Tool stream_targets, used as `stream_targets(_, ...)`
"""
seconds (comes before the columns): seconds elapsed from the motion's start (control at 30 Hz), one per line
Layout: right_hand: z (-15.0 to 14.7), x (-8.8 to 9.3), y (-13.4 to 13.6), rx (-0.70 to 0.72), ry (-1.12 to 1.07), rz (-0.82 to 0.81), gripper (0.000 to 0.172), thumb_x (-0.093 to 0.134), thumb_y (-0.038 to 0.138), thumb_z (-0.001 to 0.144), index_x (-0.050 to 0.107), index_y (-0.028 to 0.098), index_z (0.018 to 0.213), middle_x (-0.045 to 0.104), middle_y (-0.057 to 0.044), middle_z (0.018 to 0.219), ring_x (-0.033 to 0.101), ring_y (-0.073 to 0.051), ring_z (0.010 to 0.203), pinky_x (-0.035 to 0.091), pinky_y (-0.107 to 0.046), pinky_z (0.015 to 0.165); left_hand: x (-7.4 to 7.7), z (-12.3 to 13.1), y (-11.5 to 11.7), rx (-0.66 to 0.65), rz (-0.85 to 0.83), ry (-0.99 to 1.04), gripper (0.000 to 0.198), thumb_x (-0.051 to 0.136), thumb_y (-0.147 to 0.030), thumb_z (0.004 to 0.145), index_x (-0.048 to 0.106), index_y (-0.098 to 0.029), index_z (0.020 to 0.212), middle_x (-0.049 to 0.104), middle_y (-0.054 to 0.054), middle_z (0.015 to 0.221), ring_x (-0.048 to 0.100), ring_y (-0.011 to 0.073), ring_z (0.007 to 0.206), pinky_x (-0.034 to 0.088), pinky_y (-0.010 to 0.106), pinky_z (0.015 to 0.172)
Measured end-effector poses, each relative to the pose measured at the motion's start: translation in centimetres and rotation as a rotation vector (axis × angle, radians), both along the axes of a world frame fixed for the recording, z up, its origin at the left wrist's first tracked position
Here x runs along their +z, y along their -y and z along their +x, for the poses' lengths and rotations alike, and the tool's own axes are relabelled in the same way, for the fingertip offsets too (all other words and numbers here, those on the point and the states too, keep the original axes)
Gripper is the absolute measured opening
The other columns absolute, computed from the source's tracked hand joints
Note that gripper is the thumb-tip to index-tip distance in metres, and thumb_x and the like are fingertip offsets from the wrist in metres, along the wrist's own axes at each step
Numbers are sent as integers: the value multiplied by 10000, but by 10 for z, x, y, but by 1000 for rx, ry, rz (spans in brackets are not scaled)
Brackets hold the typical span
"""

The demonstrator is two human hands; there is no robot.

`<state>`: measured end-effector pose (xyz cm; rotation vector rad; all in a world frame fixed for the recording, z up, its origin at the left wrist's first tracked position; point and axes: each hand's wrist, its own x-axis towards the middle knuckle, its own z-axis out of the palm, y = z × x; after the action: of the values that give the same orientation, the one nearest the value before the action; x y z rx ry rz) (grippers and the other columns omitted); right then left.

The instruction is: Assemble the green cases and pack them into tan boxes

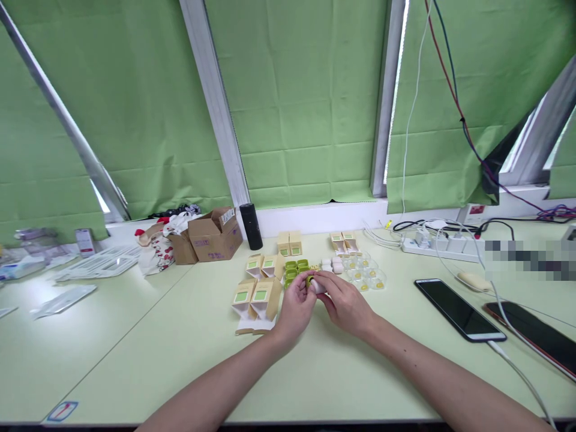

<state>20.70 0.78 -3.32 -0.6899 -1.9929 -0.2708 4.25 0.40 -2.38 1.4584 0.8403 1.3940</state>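
My left hand (pixel 295 305) is closed around a small olive-green container (pixel 309 281), mostly covered by the fingers. Against it, my right hand (pixel 348 303) pinches a small white rounded piece (pixel 318 287); the two pieces touch, and I cannot tell whether they are joined. Just behind the hands stand several square green containers (pixel 297 265). More white pieces (pixel 333 264) are grouped to their right. Beside them lies a clear plastic tray (pixel 380 283) with round cups holding yellowish bits. Open cream cartons (pixel 256 298) with green labels stand left of my left hand.
More cartons (pixel 288 243) stand at the back, near a black cylinder (pixel 251 227) and a cardboard box (pixel 216 240). On the right lie a phone (pixel 459 309) with a cable, a second phone (pixel 535 333) and a power strip (pixel 443 246). White frames (pixel 99 264) lie left.
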Motion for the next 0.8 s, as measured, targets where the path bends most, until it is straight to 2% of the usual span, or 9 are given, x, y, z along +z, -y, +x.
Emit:
stream_targets(0.2, -2, -2, 0, 9, -25, -20, 453, 506, 102, 1033, 535, 204, 1473, 718, -199, 1348, 722, -319, 1263, 675, -494, 977, -3, 2, 1, 49, 34, 3, 362, 771, -322, 906, 661, -180, 1221, 759, 123, 1170, 731, 255, 1123, 589, 407, 1012)
stream_targets(0.4, -4, -2, 1, 0, -39, 1, 430, 497, 93, 1029, 542, 195, 1445, 718, -200, 1333, 728, -317, 1240, 686, -478, 946, -5, 3, 2, 82, 63, -15, 338, 748, -272, 903, 652, -182, 1214, 758, 109, 1126, 734, 243, 1094, 594, 386, 987)
stream_targets(0.53, -2, -4, 1, 8, -35, -12, 444, 518, 128, 1045, 528, 204, 1482, 701, -190, 1367, 718, -315, 1252, 681, -481, 969, -5, 1, 2, 43, 60, -4, 361, 724, -351, 940, 654, -182, 1252, 753, 131, 1211, 728, 264, 1160, 585, 412, 1037)
stream_targets(0.67, 2, -6, -1, 14, -35, -51, 475, 532, 152, 1055, 504, 222, 1525, 687, -179, 1388, 703, -311, 1275, 677, -486, 990, -6, -2, 1, -47, 48, 18, 486, 697, -510, 971, 645, -182, 1327, 710, 162, 1358, 677, 304, 1295, 554, 446, 1112)
stream_targets(0.8, 4, -8, -2, 30, -40, -80, 523, 528, 112, 1029, 478, 225, 1537, 694, -173, 1370, 698, -313, 1279, 670, -508, 999, -7, -3, 1, -113, 35, 15, 625, 797, -557, 897, 618, -186, 1367, 681, 179, 1416, 652, 324, 1341, 533, 450, 1141)
